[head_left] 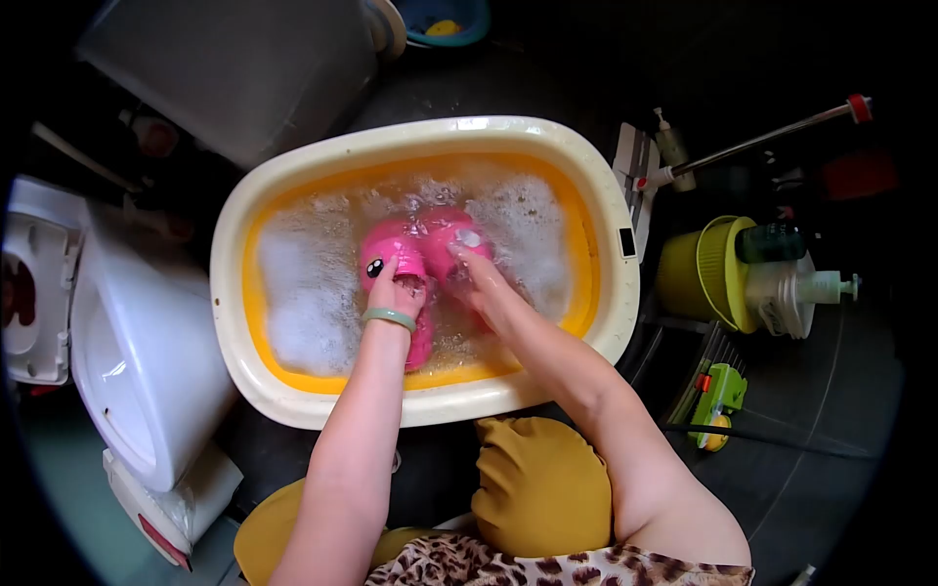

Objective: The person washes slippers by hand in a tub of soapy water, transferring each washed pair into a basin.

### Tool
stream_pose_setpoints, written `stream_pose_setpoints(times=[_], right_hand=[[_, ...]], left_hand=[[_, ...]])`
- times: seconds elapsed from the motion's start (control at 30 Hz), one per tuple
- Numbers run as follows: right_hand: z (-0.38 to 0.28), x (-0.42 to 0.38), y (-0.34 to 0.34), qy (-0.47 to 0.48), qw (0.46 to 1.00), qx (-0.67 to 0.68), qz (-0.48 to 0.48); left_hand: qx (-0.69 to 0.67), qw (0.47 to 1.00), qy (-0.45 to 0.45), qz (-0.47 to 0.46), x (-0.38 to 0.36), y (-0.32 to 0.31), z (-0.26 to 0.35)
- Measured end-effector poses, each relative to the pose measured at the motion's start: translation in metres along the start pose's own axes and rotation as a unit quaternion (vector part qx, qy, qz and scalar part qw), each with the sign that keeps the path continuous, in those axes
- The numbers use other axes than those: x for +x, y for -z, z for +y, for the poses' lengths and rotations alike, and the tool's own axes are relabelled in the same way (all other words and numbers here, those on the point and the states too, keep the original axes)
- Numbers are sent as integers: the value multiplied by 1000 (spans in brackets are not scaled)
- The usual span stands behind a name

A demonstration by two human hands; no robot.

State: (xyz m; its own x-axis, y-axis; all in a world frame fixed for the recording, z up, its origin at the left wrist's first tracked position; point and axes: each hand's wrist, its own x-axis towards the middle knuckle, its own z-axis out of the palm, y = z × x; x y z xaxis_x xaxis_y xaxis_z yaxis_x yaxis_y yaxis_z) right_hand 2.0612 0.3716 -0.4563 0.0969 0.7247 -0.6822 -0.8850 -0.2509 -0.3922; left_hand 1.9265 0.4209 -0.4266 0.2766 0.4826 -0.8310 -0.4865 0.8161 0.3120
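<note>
In soapy water in a cream and orange plastic tub (606, 146) are two bright pink slippers side by side. On the toe of the left pink slipper (388, 237) is a black-and-white eye. My left hand (398, 288), with a pale green bangle on the wrist, grips that slipper at its opening, fingers partly inside. The right pink slipper (445, 234) has a pale patch on top, and my right hand (477, 273) is closed around its side. Water and foam hide some of the right fingers and the lower parts of both slippers.
On the left stands a white toilet (147, 361). To the right are a yellow-green bucket (689, 272), a pump bottle (826, 287), a green brush-like item (721, 396) and a metal pole (762, 145). A grey bin-like box (244, 78) stands behind the tub.
</note>
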Motion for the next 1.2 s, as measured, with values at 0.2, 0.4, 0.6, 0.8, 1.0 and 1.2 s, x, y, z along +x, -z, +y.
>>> stream_pose_setpoints(times=[0.2,0.4,0.6,0.8,1.0,1.2], right_hand=[[-39,-31,-46,24,986,56,-155],[-96,-89,-113,150,956,22,-251],[-130,-140,-162,180,911,-24,-370],[-126,-179,-195,182,899,-9,-397],[-85,-168,-189,170,922,79,-340],[-68,-162,-211,152,934,111,-305]], left_hand=[[30,986,-87,-141,-66,-17,45],[7,946,-136,-293,-143,-63,95],[-3,921,-188,-341,-195,-85,113],[-97,885,-189,-414,-212,-89,108],[-185,900,-202,-339,-209,-76,88],[-238,878,-242,-338,-211,-76,99]])
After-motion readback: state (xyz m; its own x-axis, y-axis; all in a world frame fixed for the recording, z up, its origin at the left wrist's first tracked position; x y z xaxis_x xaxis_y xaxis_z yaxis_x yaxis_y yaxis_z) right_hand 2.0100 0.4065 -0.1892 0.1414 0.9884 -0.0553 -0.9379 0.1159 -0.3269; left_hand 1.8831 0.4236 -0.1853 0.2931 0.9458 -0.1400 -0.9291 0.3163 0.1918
